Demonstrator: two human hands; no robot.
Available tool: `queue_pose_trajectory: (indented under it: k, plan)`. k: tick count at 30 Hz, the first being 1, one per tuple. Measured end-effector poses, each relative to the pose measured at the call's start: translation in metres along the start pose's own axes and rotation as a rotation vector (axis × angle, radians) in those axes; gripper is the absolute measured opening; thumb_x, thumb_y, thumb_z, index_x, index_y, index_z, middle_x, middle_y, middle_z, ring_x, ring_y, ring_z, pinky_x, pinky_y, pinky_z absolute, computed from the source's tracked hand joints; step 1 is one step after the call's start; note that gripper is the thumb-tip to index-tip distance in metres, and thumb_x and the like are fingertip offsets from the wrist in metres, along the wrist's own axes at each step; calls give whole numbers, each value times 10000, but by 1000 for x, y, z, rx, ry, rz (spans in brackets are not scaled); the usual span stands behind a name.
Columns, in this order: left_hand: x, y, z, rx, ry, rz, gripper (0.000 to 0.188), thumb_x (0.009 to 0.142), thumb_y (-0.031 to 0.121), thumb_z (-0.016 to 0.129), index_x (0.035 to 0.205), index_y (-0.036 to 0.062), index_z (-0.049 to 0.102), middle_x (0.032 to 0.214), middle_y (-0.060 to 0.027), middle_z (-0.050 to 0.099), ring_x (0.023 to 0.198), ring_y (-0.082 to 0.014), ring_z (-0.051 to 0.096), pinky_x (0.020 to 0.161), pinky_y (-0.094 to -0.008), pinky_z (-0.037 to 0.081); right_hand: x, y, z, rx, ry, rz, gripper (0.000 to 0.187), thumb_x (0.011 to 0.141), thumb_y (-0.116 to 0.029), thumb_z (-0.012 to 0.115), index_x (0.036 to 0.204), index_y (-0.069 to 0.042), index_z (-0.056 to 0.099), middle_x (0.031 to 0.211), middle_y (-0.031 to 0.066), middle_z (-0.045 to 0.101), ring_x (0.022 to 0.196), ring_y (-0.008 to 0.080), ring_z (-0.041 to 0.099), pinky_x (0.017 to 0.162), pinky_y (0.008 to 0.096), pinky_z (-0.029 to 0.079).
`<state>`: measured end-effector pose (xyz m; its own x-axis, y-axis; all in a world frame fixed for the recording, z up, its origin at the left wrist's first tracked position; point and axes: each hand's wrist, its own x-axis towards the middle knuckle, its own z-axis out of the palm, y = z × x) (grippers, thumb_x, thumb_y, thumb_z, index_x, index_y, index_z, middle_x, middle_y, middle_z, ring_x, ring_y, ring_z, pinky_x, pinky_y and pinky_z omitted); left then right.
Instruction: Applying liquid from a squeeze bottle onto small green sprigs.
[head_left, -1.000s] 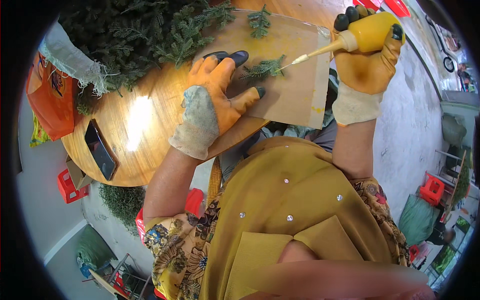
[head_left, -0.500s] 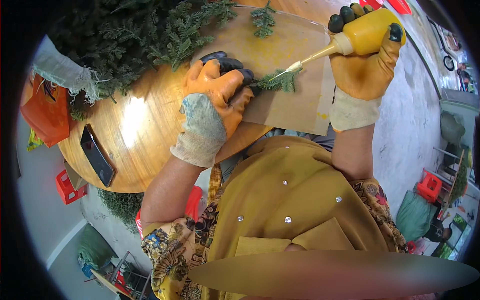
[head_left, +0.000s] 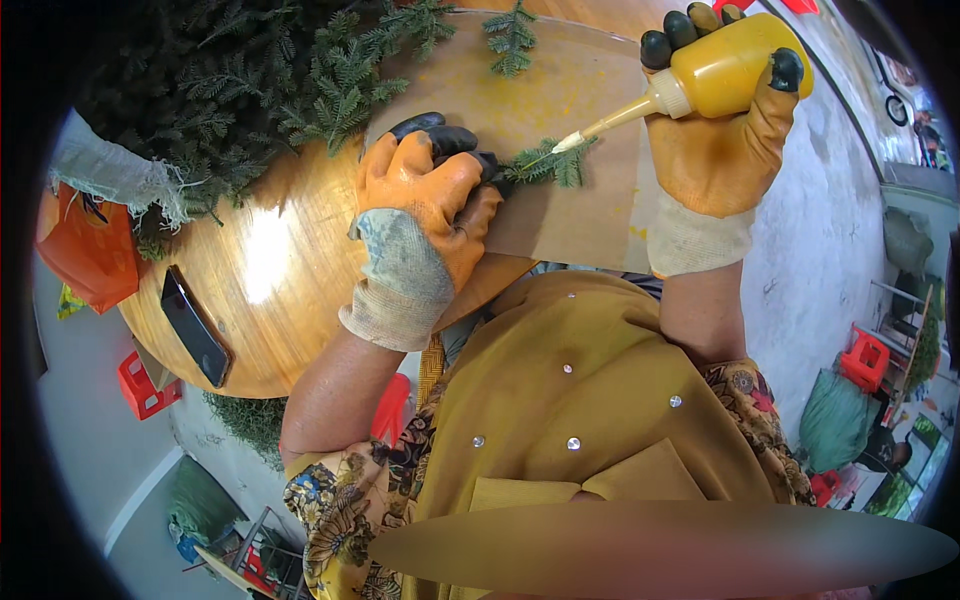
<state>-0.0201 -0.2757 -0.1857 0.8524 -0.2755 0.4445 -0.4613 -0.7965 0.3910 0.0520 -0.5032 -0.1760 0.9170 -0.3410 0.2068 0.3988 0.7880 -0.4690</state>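
In an orange and black work glove, my left hand [head_left: 430, 190] is closed on the stem end of a small green fir sprig [head_left: 555, 165], holding it above a brown board [head_left: 530, 225]. My right hand [head_left: 715, 150], gloved the same way, wraps round a yellow squeeze bottle [head_left: 738, 68]. The bottle is tilted, its long nozzle pointing down and left. A pale tip on the nozzle is at the sprig's needles, with a thin strand below it. The stem inside my left fingers is hidden.
Another fir sprig [head_left: 511, 40] lies on the board's far part, near yellow spots. A big heap of fir branches [head_left: 250, 80] covers the table's far left. A black phone [head_left: 195, 325] rests on the wooden table [head_left: 260, 330], near an orange bag [head_left: 90, 245].
The nozzle tip has shifted along the sprig toward my left hand. Both hands and the bottle sit slightly further left in the view.
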Motion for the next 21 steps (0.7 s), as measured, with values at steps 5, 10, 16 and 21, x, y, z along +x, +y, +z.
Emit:
queue_pose_trajectory:
  k: [5, 10, 16, 21]
  plan:
    - [0, 3, -1, -13, -13, -20, 231, 716, 145, 821, 923, 111, 722, 1061, -151, 663, 1010, -410, 594, 873, -518, 490, 5, 3, 3, -180, -131, -35, 487, 963, -382, 693, 1343, -101, 572, 1228, 98, 672, 1013, 281, 639, 800, 458, 549]
    - [1, 5, -3, -8, -15, 2, 298, 691, 64, 829, 970, 124, 742, 1085, -130, 669, 1040, -410, 606, 889, -506, 505, 1, -4, -2, -129, -53, -49, 494, 963, -384, 696, 1358, -117, 563, 1246, 90, 669, 1035, 282, 640, 807, 464, 548]
    - [1, 7, -5, 23, -40, -19, 300, 692, 44, 826, 972, 119, 746, 1083, -129, 661, 1047, -403, 605, 882, -497, 508, 4, -14, -16, -86, -48, -60, 505, 949, -386, 711, 1363, -136, 564, 1272, 85, 664, 1072, 281, 635, 834, 478, 543]
    - [3, 8, -3, -37, 15, -3, 232, 700, 119, 836, 901, 107, 723, 1037, -151, 665, 1009, -420, 602, 875, -533, 485, 14, -20, -26, -108, -65, -88, 501, 944, -357, 706, 1357, -114, 561, 1277, 101, 658, 1063, 291, 633, 846, 484, 540]
